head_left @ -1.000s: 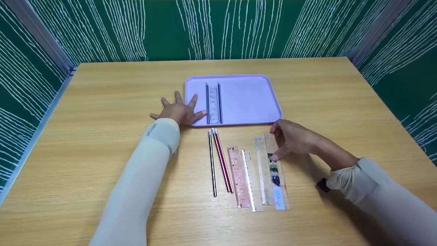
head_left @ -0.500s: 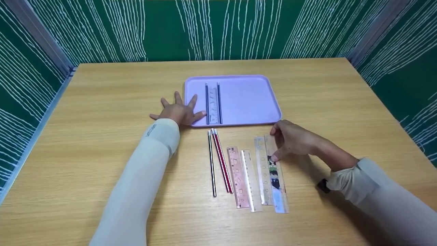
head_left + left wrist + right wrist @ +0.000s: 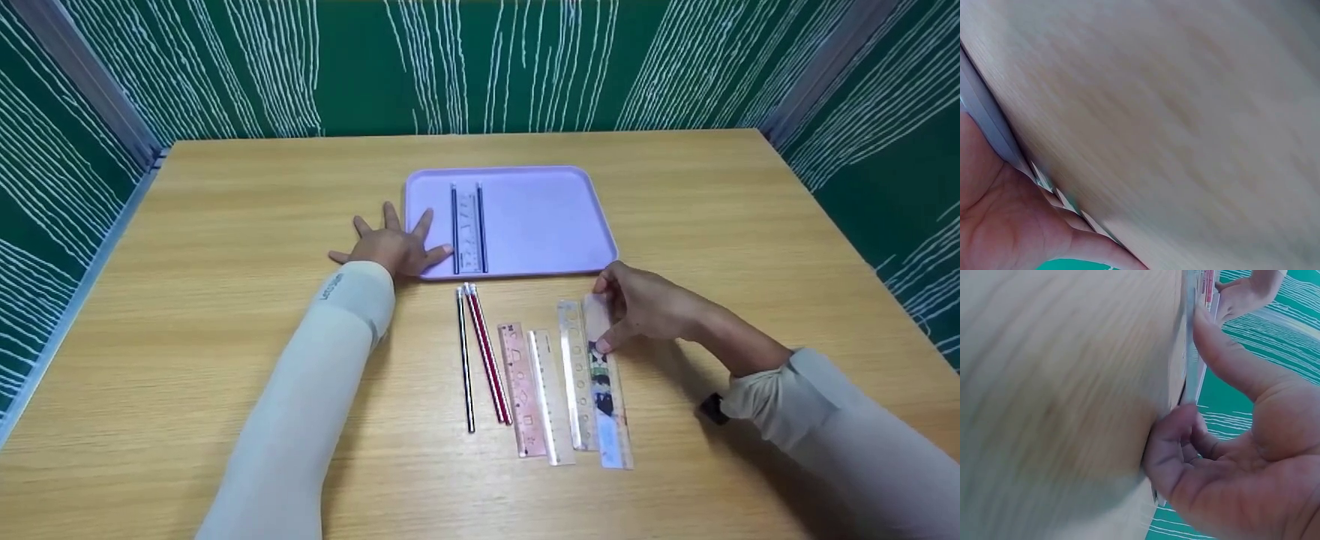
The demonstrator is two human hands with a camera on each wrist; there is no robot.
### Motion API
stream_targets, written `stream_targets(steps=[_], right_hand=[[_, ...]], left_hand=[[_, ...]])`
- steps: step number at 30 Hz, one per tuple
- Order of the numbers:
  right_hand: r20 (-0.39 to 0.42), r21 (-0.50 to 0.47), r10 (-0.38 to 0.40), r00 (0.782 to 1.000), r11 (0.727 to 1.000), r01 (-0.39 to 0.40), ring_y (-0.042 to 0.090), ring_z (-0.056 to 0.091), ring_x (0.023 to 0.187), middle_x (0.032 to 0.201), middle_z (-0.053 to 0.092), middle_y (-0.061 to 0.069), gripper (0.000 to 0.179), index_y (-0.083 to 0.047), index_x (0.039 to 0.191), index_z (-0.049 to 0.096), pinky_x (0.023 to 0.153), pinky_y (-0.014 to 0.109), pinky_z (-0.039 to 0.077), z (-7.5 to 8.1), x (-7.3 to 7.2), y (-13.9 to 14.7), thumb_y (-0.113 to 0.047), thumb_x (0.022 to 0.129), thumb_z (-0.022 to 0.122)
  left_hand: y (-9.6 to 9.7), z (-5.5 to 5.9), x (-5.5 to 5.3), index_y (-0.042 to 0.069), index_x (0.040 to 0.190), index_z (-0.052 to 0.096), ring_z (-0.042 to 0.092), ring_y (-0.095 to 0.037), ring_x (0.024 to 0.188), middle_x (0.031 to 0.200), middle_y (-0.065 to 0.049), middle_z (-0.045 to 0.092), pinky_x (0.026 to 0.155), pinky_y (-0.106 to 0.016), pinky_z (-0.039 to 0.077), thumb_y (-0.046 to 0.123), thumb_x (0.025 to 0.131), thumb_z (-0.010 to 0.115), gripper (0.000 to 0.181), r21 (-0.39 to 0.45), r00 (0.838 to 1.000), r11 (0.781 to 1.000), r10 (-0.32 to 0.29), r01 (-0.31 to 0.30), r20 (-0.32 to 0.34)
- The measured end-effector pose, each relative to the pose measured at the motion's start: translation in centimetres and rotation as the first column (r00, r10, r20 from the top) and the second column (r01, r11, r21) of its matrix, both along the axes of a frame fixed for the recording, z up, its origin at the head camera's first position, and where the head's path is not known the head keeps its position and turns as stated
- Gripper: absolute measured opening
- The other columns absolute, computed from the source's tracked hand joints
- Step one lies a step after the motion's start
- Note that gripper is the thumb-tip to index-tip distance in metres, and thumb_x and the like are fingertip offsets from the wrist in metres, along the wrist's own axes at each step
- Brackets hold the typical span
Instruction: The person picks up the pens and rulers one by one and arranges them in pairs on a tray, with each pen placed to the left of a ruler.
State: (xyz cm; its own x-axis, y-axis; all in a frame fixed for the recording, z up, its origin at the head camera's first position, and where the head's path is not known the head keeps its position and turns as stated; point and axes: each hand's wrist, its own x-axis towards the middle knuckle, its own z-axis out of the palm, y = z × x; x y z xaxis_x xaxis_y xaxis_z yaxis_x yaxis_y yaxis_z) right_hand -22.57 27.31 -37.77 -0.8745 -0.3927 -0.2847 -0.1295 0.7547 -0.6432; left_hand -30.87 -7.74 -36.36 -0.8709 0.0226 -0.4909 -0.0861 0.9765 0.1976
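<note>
My left hand lies with fingers spread over the left edge of a purple tray. On the tray, a clear ruler lies between two dark pencils. My right hand holds a clear ruler with a printed picture near its far end. Its thumb rests on the ruler's side and its other fingers curl at the end, as the right wrist view also shows. Left of that ruler lie a clear ruler with holes, another clear ruler and a pink ruler.
Left of the rulers, a dark striped pencil and two red pencils lie on the wooden table. A green wall with white streaks stands behind the table. The left wrist view shows mostly blurred tabletop.
The picture ruler has slid slightly toward the near side of the table under my right hand. My left hand and the tray keep their places.
</note>
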Motion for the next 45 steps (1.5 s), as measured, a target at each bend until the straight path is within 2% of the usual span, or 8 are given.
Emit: stream_targets(steps=[8, 13, 15, 21, 30, 34, 40, 45], right_hand=[[0.044, -0.162, -0.031, 0.999, 0.986, 0.038, 0.032, 0.051, 0.119, 0.134, 0.046, 0.02, 0.092, -0.007, 0.148, 0.041, 0.101, 0.04, 0.045, -0.2, -0.07, 0.46, -0.009, 0.072, 0.093], [0.205, -0.346, -0.109, 0.973, 0.921, 0.176, 0.028, 0.06, 0.109, 0.127, 0.049, 0.019, 0.099, -0.007, 0.156, 0.027, 0.086, 0.033, 0.061, -0.05, -0.16, 0.4, -0.001, 0.077, 0.086], [0.235, -0.376, -0.133, 0.963, 0.901, 0.217, 0.025, 0.063, 0.102, 0.121, 0.054, 0.018, 0.093, -0.006, 0.153, 0.029, 0.083, 0.033, 0.062, -0.04, -0.19, 0.3, 0.001, 0.079, 0.084], [0.252, -0.416, -0.135, 0.958, 0.879, 0.233, 0.021, 0.072, 0.092, 0.108, 0.063, 0.013, 0.054, 0.004, 0.134, 0.042, 0.084, 0.038, 0.064, -0.31, -0.23, 0.1, 0.001, 0.09, 0.074], [0.316, -0.457, -0.074, 0.946, 0.862, 0.22, 0.034, 0.075, 0.096, 0.115, 0.067, 0.021, 0.034, -0.008, 0.131, 0.032, 0.079, 0.051, 0.063, -0.63, 0.08, 0.05, -0.017, 0.107, 0.054], [0.364, -0.492, -0.032, 0.931, 0.842, 0.221, 0.034, 0.074, 0.096, 0.116, 0.065, 0.02, 0.039, -0.01, 0.135, 0.03, 0.082, 0.049, 0.063, -0.71, 0.3, 0.09, -0.01, 0.105, 0.054], [0.42, -0.532, 0.024, 0.907, 0.816, 0.225, 0.029, 0.069, 0.1, 0.115, 0.054, 0.016, 0.067, -0.011, 0.141, 0.028, 0.091, 0.049, 0.061, -0.66, 0.55, 0.13, 0.012, 0.088, 0.062], [0.418, -0.503, -0.013, 0.908, 0.83, 0.243, 0.023, 0.068, 0.1, 0.114, 0.054, 0.013, 0.053, -0.004, 0.136, 0.038, 0.093, 0.043, 0.061, -0.75, 0.66, -0.23, 0.009, 0.091, 0.062]], left_hand=[[-0.2, -0.23, 0.06, 0.049, 0.161, -0.002, -0.017, -0.058, 0.15, 0.171, -0.012, -0.019, 0.104, -0.09, 0.004, 0.075, 0.096, 0.039, 0.081, 0.022, 1.0, 1.0, 0.012, -0.012, -0.003], [-0.13, -0.24, -0.01, 0.049, 0.161, -0.001, -0.017, -0.057, 0.151, 0.172, -0.011, -0.017, 0.104, -0.091, 0.005, 0.075, 0.096, 0.039, 0.081, 0.024, 1.0, 1.0, 0.015, -0.015, -0.012], [-0.14, -0.23, -0.03, 0.049, 0.161, -0.001, -0.017, -0.058, 0.15, 0.171, -0.011, -0.018, 0.104, -0.091, 0.005, 0.076, 0.096, 0.039, 0.081, 0.02, 1.0, 1.0, 0.012, -0.012, -0.013], [-0.12, -0.17, -0.1, 0.05, 0.16, -0.002, -0.017, -0.059, 0.15, 0.171, -0.012, -0.019, 0.103, -0.091, 0.005, 0.076, 0.096, 0.038, 0.08, 0.018, 1.0, 1.0, 0.005, -0.004, -0.008], [-0.13, -0.13, -0.03, 0.049, 0.161, -0.002, -0.017, -0.058, 0.15, 0.171, -0.012, -0.019, 0.103, -0.091, 0.005, 0.076, 0.096, 0.038, 0.081, 0.022, 1.0, 1.0, 0.002, -0.002, -0.007], [-0.15, -0.14, 0.0, 0.048, 0.161, -0.002, -0.017, -0.057, 0.151, 0.171, -0.012, -0.018, 0.103, -0.091, 0.005, 0.075, 0.096, 0.039, 0.081, 0.018, 1.0, 1.0, 0.007, -0.007, -0.003], [-0.05, -0.12, 0.05, 0.049, 0.161, 0.0, -0.015, -0.057, 0.152, 0.172, -0.011, -0.017, 0.103, -0.091, 0.005, 0.076, 0.095, 0.039, 0.081, 0.014, 1.0, 1.0, 0.006, -0.006, -0.01], [0.04, -0.12, 0.03, 0.05, 0.16, -0.002, -0.017, -0.056, 0.151, 0.171, -0.01, -0.019, 0.104, -0.09, 0.004, 0.076, 0.096, 0.038, 0.08, 0.014, 1.0, 1.0, 0.015, -0.015, -0.005]])
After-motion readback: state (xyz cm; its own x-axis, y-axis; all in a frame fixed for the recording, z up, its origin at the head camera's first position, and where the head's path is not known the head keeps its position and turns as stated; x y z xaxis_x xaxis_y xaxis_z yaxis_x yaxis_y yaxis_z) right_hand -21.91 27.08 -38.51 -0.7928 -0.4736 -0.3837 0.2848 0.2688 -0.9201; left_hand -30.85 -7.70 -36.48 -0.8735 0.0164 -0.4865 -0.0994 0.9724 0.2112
